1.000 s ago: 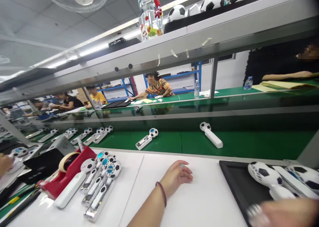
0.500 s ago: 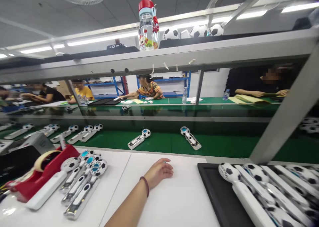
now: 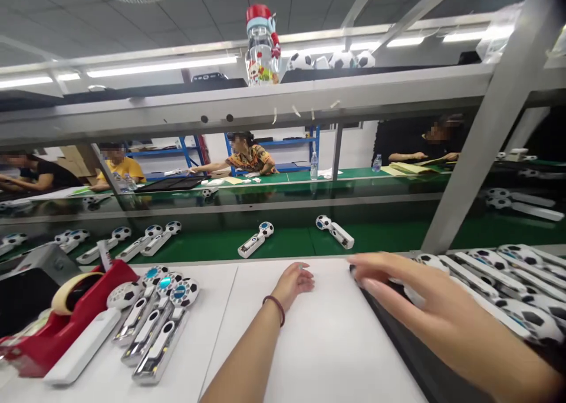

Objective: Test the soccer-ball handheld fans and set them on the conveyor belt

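Right hand (image 3: 424, 303) is stretched open, empty, over the near end of the black tray (image 3: 398, 338) of football-headed fans (image 3: 508, 285); none lifted yet. Left hand (image 3: 294, 282) rests empty, loosely curled, on the worktop (image 3: 327, 344).

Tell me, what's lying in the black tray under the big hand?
The black tray holds rows of white handles with soccer-ball heads. The right hand reaches over its near end and hides what lies beneath it. The left hand rests on the white table.

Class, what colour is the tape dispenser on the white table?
Red, seen in the head view: tape dispenser.
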Demonstrator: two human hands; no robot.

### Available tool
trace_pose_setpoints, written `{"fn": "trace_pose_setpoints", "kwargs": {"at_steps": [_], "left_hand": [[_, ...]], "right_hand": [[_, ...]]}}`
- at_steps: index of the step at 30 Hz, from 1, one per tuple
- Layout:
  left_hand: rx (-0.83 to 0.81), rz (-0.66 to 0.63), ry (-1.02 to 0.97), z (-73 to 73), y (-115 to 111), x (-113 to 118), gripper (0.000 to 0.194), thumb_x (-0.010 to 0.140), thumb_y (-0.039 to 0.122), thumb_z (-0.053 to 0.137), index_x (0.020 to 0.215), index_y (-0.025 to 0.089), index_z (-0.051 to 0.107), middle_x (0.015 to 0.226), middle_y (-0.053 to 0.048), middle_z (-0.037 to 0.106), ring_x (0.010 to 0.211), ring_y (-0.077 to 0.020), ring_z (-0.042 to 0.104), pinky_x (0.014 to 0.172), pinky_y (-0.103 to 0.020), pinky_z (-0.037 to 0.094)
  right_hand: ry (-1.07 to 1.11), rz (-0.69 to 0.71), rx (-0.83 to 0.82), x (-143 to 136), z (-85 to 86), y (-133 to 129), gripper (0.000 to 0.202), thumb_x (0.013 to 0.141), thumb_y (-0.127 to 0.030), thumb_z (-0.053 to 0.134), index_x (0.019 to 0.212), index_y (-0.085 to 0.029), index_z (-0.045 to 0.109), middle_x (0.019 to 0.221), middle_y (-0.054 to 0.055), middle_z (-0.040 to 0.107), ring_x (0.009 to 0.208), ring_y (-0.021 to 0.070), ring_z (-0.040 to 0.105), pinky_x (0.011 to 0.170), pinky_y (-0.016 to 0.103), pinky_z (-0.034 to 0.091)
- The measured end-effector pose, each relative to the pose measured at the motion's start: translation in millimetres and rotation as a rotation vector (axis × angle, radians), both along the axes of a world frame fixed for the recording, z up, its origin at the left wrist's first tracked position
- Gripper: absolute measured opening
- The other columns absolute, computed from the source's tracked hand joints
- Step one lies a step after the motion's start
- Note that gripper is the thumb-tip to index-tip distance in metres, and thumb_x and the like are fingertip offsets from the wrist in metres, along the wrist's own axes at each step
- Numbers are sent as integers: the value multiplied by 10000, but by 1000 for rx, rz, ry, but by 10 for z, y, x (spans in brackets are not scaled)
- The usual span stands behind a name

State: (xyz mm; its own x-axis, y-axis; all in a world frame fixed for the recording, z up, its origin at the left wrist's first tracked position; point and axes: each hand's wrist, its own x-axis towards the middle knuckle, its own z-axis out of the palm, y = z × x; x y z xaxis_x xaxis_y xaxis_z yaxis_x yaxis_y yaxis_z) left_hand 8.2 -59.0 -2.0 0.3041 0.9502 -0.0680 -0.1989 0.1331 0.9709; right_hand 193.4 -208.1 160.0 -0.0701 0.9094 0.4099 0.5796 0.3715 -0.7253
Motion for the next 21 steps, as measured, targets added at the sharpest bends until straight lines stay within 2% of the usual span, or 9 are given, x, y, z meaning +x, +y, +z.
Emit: {"fn": "trace_pose_setpoints", "kwargs": {"at_steps": [3,5,7,9,11,13,15,18,21], "left_hand": [[126,203,180,12,141,-84,222,831,339,414,912,170,533,925,-94,585,934,-215,558,873,-376,412],[200,337,329,56,322,-253,164,841,268,432,913,184,553,1074,-95,551,1112,-222,460,973,-367,328],[229,432,481,128,553,-505,193,842,235,470,1013,189,547,1228,-90,473,1211,-236,360,1023,-405,265],[195,479,628,215,797,-792,305,846,264,503,1140,182,496,1310,-97,401,1222,-263,344,1011,-477,273],[113,445,761,299,1022,-1044,360,846,312,524,1173,167,480,1284,-102,428,1157,-267,421,957,-503,342],[20,327,861,363,1203,-1196,322,842,329,539,1109,148,527,1168,-90,520,1043,-238,514,888,-465,421],[-50,189,911,395,1329,-1218,274,838,324,550,1037,136,561,1063,-70,573,945,-208,561,824,-418,469],[-108,58,893,386,1382,-1047,234,837,317,555,974,129,577,984,-55,592,873,-182,579,766,-374,490],[-125,0,757,352,1234,-772,224,815,331,578,901,124,582,875,-40,607,782,-168,585,712,-341,489]], "right_hand": [[-51,58,-266,-96,-298,593,290,816,-424,495,1032,-283,627,1026,39,636,934,243,584,807,364,461],[37,71,-392,-60,-638,1016,301,803,-406,502,1033,-251,619,978,51,646,931,237,591,841,371,444],[216,85,-478,8,-999,1379,302,782,-376,515,1020,-216,609,991,61,637,899,216,612,836,351,451],[344,61,-506,60,-1302,1636,331,780,-398,497,1017,-189,594,991,78,627,872,203,624,810,338,468],[388,41,-501,69,-1506,1770,361,778,-416,474,1015,-167,584,957,87,624,857,197,624,822,337,469],[393,37,-489,34,-1616,1795,356,759,-419,490,980,-160,596,911,82,628,865,204,615,861,346,452],[374,63,-493,-25,-1656,1755,320,736,-410,533,933,-173,618,906,71,640,897,224,602,893,357,429],[307,92,-517,-108,-1642,1686,288,742,-387,550,936,-187,627,895,63,651,908,239,598,887,364,423],[255,57,-479,-131,-1593,1662,340,786,-355,494,1073,-193,578,889,52,628,851,211,601,851,349,439]]}}
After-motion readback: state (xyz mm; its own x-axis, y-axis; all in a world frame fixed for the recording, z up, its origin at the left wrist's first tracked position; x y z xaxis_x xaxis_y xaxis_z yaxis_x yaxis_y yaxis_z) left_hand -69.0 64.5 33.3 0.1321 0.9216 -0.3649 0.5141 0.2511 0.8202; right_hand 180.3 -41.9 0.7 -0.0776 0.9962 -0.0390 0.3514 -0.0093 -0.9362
